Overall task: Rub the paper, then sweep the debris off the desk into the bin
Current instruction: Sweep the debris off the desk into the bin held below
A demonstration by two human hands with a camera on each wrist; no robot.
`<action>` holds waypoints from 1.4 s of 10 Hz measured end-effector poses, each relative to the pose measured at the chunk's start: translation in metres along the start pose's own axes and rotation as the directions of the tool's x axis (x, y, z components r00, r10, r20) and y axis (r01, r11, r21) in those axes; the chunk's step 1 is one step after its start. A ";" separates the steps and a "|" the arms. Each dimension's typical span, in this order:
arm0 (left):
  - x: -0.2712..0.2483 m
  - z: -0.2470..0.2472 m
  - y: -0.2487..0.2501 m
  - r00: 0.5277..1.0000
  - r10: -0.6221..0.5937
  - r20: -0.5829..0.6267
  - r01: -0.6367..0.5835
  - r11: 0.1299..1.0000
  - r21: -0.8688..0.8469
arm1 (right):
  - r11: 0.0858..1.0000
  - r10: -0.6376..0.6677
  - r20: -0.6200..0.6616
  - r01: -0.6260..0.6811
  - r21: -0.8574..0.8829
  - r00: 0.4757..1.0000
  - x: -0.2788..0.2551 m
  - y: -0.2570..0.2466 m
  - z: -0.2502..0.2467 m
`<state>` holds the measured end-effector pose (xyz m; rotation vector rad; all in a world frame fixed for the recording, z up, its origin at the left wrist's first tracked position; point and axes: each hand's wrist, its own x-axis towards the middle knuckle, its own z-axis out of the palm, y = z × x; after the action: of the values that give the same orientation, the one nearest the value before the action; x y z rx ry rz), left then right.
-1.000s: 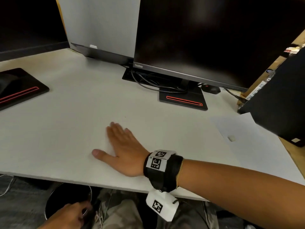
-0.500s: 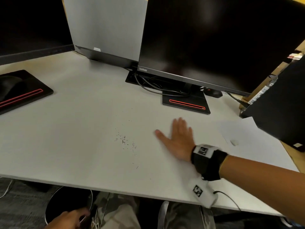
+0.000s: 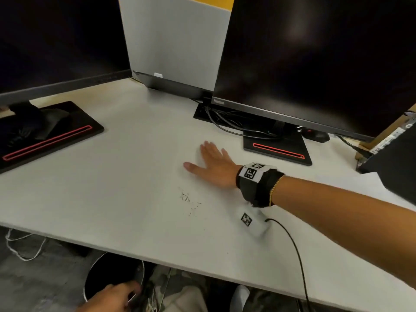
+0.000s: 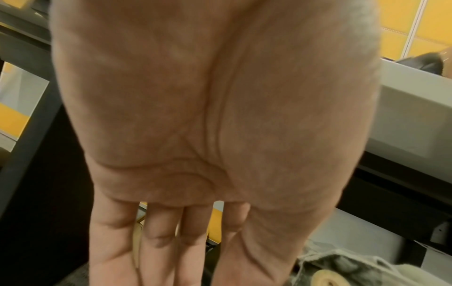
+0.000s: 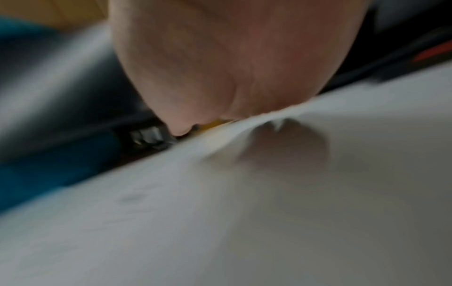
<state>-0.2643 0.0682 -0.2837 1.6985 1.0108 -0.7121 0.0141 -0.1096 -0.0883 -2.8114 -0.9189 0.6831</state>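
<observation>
While the right hand [image 3: 213, 167] lies flat and open on the desk [image 3: 112, 199], debris [image 3: 189, 202] sits just nearer than its palm; a fast sweep could scatter bits past the bin [image 3: 112, 275], steadied loosely by the left hand [image 3: 112, 297].

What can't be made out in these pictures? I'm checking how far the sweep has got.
- Debris: head view, specks too small to identify.
- Bin: head view, partly under the desk edge, inside dark.
- Left hand: cut off by the frame's bottom edge.
- Right hand: wrist view blurred, fingers hidden by the palm.
</observation>
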 end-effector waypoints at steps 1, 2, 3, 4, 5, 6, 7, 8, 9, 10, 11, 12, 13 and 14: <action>-0.008 -0.009 0.003 1.000 0.012 0.018 -0.012 1.000 -0.008 | 0.990 0.014 0.047 -0.007 -0.140 0.999 0.014 0.023 0.003; -0.012 -0.012 0.006 0.996 0.088 0.024 -0.090 0.986 0.137 | 0.938 -0.265 0.150 0.291 -0.188 0.952 -0.015 0.007 0.020; -0.014 -0.015 0.005 0.985 0.163 0.059 -0.173 0.953 0.248 | 0.826 -0.468 0.302 0.532 -0.185 0.831 -0.055 -0.012 0.034; -0.017 -0.013 0.003 0.966 0.245 0.083 -0.258 0.907 0.332 | 0.822 -0.514 0.310 0.563 -0.088 0.799 -0.060 -0.019 0.024; -0.016 -0.015 0.001 0.956 0.267 0.121 -0.293 0.859 0.421 | 0.900 -0.415 0.099 0.424 -0.098 0.904 -0.022 -0.010 -0.001; -0.018 -0.021 0.000 0.917 0.354 0.181 -0.393 0.737 0.550 | 0.987 -0.111 0.038 0.115 -0.112 0.993 0.027 0.010 -0.023; -0.015 -0.015 -0.007 0.921 0.351 0.172 -0.384 0.734 0.560 | 0.979 -0.046 0.099 0.064 -0.193 0.994 0.044 0.015 -0.016; -0.008 -0.013 -0.010 0.935 0.338 0.109 -0.334 0.729 0.598 | 0.885 -0.338 0.224 0.390 -0.256 0.914 0.008 -0.007 0.007; -0.009 -0.013 -0.008 0.935 0.332 0.122 -0.329 0.688 0.647 | 0.714 -0.549 0.408 0.663 -0.225 0.730 -0.042 -0.030 0.026; -0.011 -0.011 -0.002 0.928 0.339 0.152 -0.350 0.663 0.662 | 0.706 -0.593 0.402 0.691 -0.156 0.697 -0.052 -0.041 0.023; -0.013 -0.008 -0.003 0.916 0.369 0.156 -0.366 0.614 0.699 | 0.833 -0.521 0.158 0.540 -0.123 0.839 -0.013 -0.033 0.001; -0.015 -0.009 -0.007 0.916 0.384 0.121 -0.351 0.614 0.707 | 0.972 -0.198 0.036 0.201 -0.122 0.980 0.036 -0.010 -0.023; -0.014 -0.012 -0.009 0.905 0.412 0.106 -0.362 0.616 0.700 | 0.979 -0.046 0.080 0.061 -0.196 0.996 0.052 0.006 -0.017; -0.015 -0.013 -0.011 0.898 0.432 0.085 -0.363 0.618 0.697 | 0.914 -0.289 0.189 0.329 -0.237 0.939 0.015 -0.014 0.007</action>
<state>-0.2813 0.0775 -0.2722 2.5420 0.3624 -0.7699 0.0138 -0.0898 -0.0966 -2.7573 -1.5517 0.7838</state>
